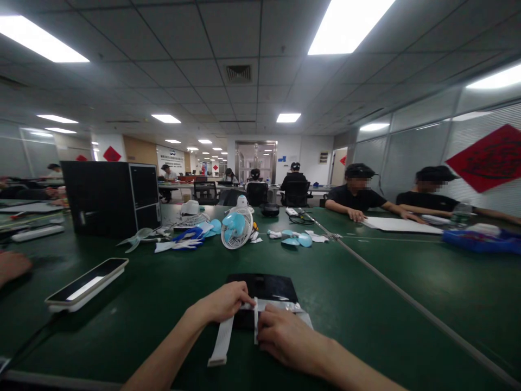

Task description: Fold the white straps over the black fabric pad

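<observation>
My left hand [224, 302] rests curled on a white strap [222, 342] that runs toward the table's near edge, its fingertips pinching the strap near a black flat device [264, 287]. Just to the right, my right hand [285, 336] is closed over the strap's other part and a clear plastic wrapper [291, 308]. Both hands lie on the green table [366, 315], close together at the device's near edge.
A small white and blue fan [236, 228] stands mid-table among loose fan parts [295, 239]. A phone on a white stand [86, 283] lies left, a black computer case [109, 196] behind it. Two people sit at right with paper [396, 225]. Another person's hand [12, 266] is at far left.
</observation>
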Motion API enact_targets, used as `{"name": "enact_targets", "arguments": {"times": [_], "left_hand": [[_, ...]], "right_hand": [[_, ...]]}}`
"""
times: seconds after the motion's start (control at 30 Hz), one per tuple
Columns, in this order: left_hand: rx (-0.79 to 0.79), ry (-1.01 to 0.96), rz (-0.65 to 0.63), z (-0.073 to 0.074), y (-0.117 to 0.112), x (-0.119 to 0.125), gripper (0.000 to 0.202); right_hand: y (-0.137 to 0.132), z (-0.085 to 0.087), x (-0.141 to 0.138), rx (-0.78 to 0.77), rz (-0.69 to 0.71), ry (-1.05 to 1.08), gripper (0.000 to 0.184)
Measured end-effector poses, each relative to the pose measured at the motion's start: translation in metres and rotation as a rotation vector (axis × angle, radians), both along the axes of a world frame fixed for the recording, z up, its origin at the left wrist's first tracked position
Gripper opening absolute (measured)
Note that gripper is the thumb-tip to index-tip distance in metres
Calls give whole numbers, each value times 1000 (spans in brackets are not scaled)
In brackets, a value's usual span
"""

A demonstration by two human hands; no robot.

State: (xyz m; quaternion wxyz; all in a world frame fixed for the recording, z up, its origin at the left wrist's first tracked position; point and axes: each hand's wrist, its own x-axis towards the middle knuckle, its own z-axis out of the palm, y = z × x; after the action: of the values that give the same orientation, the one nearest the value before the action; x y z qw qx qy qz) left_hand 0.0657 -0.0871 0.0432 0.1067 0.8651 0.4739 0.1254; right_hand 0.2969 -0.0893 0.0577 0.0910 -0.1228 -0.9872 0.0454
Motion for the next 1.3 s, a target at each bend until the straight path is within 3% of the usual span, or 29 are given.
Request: {"name": "enact_targets", "arguments": {"times": [0.3,0.7,0.83,1.07,1.3], "left_hand": [[14,0,-7,0,1,0,46],[49,-9,-27,-7,5,-3,42],[65,-7,-33,-7,6,-2,42],[46,2,-27,-4,3,-1,39],[32,1,-8,-1,2,0,39]], "right_hand": [[-1,-4,-8,57,23,-9,22],[7,-29,-16,41,-85,185,14],[5,-35,-15,34,-60,167,14],[1,-24,-9,-62,-33,137,15],[3,-25,-4,-32,-142,215,27]]}}
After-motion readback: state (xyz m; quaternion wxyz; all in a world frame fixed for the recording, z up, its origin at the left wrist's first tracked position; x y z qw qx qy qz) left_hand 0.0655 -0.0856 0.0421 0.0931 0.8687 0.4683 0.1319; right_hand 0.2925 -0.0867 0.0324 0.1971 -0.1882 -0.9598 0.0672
